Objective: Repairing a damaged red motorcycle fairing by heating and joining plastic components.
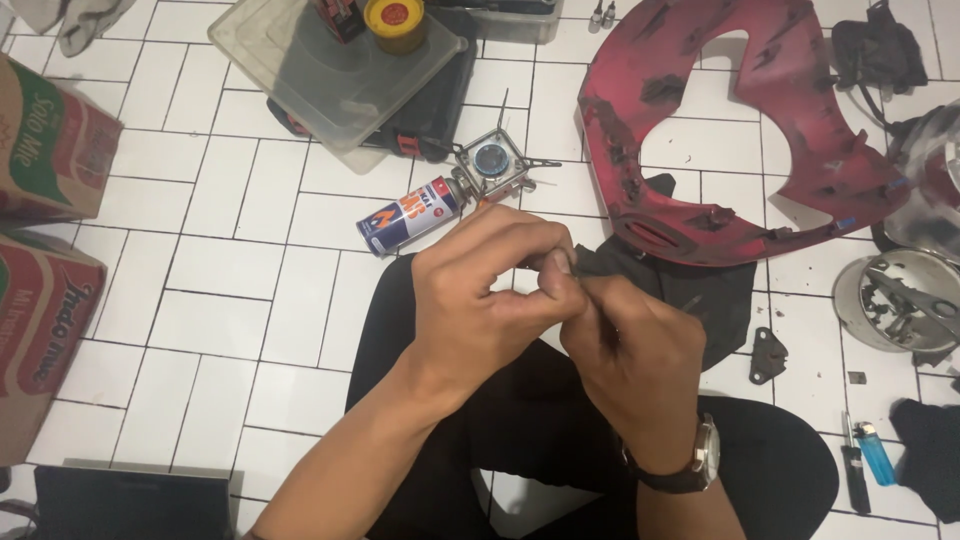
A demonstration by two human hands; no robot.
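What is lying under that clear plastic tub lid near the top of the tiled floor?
Under the clear plastic tub lid sits a black case with red latches; a yellow round tin rests on top. The case's middle is blurred through the plastic.

Left hand (490, 300) curled, fingertips pinched against right hand (625, 355); both forearms angled inward, meeting above lap; right wrist bent.

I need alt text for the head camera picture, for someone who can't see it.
Seen from above, a person's left hand and right hand pinch something small and dark together over their lap. On the white tiled floor beyond lie a gas canister with a small burner and a red plastic panel.
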